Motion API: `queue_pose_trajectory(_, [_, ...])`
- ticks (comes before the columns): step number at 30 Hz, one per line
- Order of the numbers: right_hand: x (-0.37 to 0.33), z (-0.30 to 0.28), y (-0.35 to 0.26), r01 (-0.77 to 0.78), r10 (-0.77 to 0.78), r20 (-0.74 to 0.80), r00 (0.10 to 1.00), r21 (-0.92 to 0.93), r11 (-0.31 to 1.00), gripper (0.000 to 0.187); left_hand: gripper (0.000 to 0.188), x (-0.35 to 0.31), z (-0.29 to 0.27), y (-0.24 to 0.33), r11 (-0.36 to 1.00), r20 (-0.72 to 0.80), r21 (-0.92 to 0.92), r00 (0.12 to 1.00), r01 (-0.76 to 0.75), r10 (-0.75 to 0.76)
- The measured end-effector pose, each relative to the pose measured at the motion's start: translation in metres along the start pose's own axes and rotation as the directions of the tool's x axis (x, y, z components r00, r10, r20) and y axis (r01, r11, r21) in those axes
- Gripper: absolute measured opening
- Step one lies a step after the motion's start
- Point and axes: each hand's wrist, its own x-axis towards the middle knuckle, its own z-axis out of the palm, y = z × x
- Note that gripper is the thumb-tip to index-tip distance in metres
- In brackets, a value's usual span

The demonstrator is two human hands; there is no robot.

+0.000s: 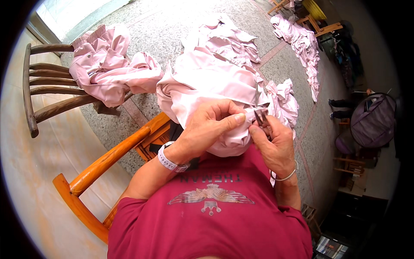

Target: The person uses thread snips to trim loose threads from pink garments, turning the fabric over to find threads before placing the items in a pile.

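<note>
A pale pink garment (211, 80) lies bunched over my lap. My left hand (211, 123), with a light watch on its wrist, pinches an edge of the cloth between thumb and fingers. Close beside it, my right hand (278, 142) is closed around small dark thread snips (261, 117). The blades point up and away from me, next to the pinched edge. Whether they touch the cloth or a thread I cannot tell.
At the left, a wooden chair (56, 80) carries more pink garments (108, 69). My orange wooden chair's armrest (116, 151) curves along my left side. Further pink cloth (299, 41) hangs at the far right, near a yellow object (315, 9). A purple-grey round item (373, 118) stands at the right.
</note>
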Motion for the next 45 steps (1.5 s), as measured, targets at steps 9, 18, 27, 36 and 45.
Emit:
queue_pose_trajectory(9, [-0.015,-0.016,-0.029,-0.238,0.189,0.291,0.938,0.141,0.961,0.022,0.014,-0.004,0.006,0.005,0.988,0.072,-0.155,0.997,-0.001,0.013])
queue_pose_trajectory(18, [-0.014,-0.017,-0.027,-0.233,0.181,0.309,0.934,0.141,0.962,0.023,0.016,-0.003,0.005,0.000,0.989,0.056,-0.146,0.998,0.008,0.000])
queue_pose_trajectory(27, [-0.014,-0.014,-0.021,-0.219,0.167,0.296,0.940,0.155,0.963,0.023,0.016,-0.004,0.007,0.002,0.983,0.065,-0.185,0.998,-0.001,0.013])
queue_pose_trajectory(36, [-0.017,0.005,-0.010,-0.042,0.028,0.122,0.992,0.118,0.992,0.024,0.012,-0.003,0.006,-0.004,0.970,0.039,-0.241,0.999,0.004,0.006])
queue_pose_trajectory(45, [0.002,0.012,-0.001,-0.077,0.063,0.063,0.996,0.256,0.964,0.021,0.014,-0.001,0.012,-0.007,0.991,-0.082,-0.112,0.995,-0.072,0.063])
